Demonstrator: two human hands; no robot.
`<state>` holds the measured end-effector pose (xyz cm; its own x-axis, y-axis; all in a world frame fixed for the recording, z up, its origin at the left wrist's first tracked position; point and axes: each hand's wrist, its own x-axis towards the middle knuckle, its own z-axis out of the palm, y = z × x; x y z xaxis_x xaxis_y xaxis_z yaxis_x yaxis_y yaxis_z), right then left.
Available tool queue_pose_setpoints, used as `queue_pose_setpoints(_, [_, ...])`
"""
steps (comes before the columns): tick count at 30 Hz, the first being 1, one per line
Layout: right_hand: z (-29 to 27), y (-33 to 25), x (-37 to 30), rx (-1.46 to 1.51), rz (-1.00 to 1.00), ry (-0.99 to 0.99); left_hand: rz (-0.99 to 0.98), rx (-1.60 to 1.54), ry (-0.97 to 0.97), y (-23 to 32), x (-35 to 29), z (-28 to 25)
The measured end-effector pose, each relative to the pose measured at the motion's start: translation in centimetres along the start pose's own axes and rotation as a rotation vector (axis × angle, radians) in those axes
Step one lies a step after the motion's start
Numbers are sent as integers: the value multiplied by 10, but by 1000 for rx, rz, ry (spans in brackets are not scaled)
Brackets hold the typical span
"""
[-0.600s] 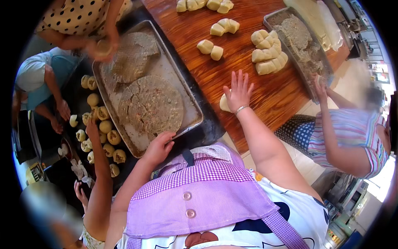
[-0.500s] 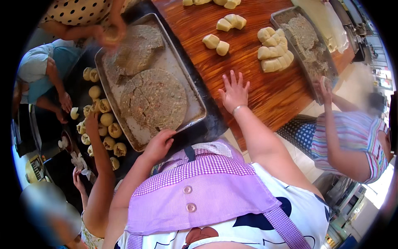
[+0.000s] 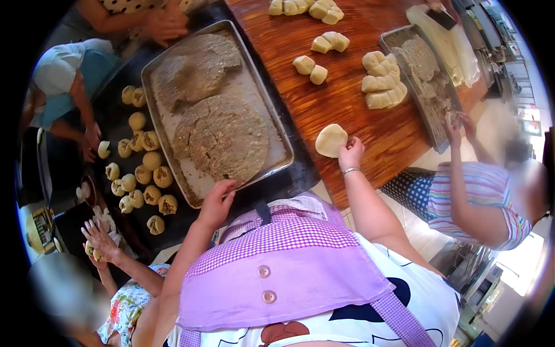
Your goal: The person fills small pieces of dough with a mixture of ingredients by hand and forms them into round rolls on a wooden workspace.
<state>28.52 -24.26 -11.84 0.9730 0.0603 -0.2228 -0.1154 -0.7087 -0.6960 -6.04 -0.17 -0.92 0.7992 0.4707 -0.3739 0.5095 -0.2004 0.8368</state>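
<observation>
My right hand pinches the right edge of a flat round dough wrapper over the wooden table. My left hand has its fingers curled over the near rim of a metal baking tray, with the thumb on the near side. Beside those fingertips lies a round, flattened mound of brownish, speckled filling. A second filling mound sits farther back in the same tray.
Several filled buns stand on the dark surface left of the tray. Cut dough pieces lie on the wooden table. A narrower tray of filling is at the right. Co-workers' hands work around the tables.
My right hand, earlier spread over the bare wood, now pinches a dough wrapper. The left hand stays at the tray rim. A co-worker's arm has drawn back from the buns.
</observation>
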Motion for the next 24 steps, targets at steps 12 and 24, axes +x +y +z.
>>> queue_pose_setpoints(12, [-9, -46, -10, -137, -342, -363, -212, -444, 194, -37, 6, -3])
queue_pose_setpoints(24, [120, -241, -211, 67, -621, -1277, 91, -2017, 2, -39, -61, -63])
